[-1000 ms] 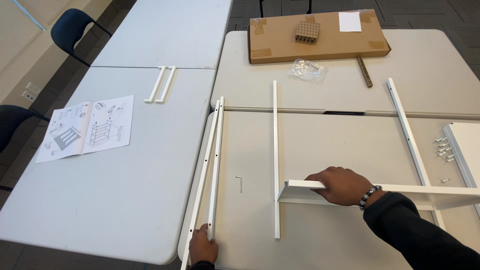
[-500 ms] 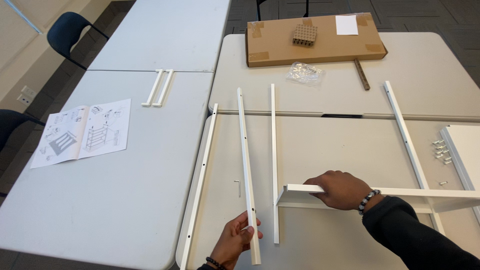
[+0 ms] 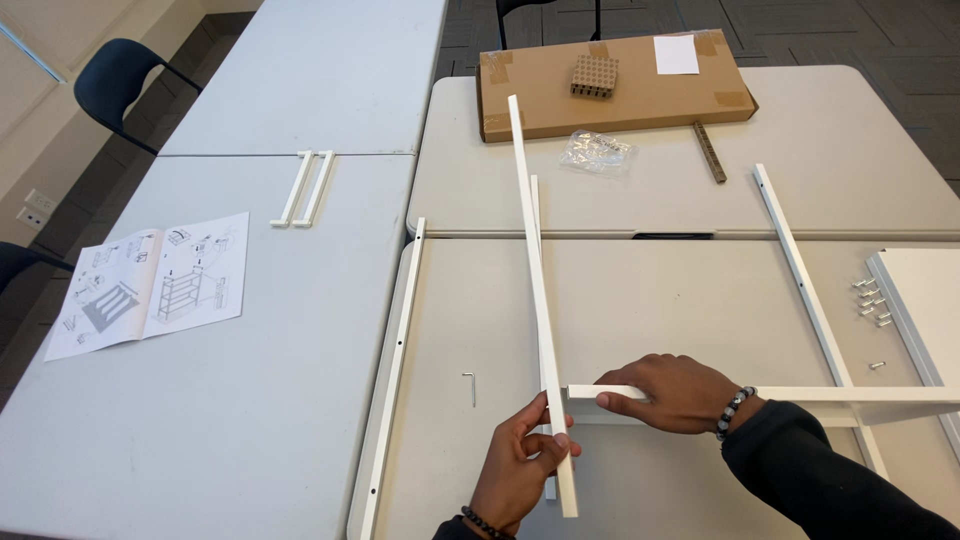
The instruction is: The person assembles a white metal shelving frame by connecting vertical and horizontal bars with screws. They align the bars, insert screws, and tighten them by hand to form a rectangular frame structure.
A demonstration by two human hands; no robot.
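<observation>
Head view shows the left hand (image 3: 520, 462) clamped around a long white rail (image 3: 538, 300), thumb on one side and fingers wrapped on the other, near the rail's close end. Half a second ago this rail lay further left of the white shelf panel (image 3: 780, 397); a second ago it rested flat beside the outer rail (image 3: 395, 360) at the table edge. Now it is swung over until its side meets the left end of the shelf panel, so the two parts stand at a right angle and appear to touch, though the exact contact is hidden behind the fingers. Its far end reaches up over the cardboard box (image 3: 610, 85), well beyond the panel.

Pressing down on the shelf panel near that same left end is the right hand (image 3: 675, 392), palm flat and fingers spread rather than closed around it; it has kept this place throughout. To my eye the move reads as lining up an upright against the panel's end.

Another white rail (image 3: 537, 215) lies partly under the lifted one. An Allen key (image 3: 470, 385) lies left of the panel, and small screws (image 3: 872, 300) sit right of it, above its far end.
</observation>
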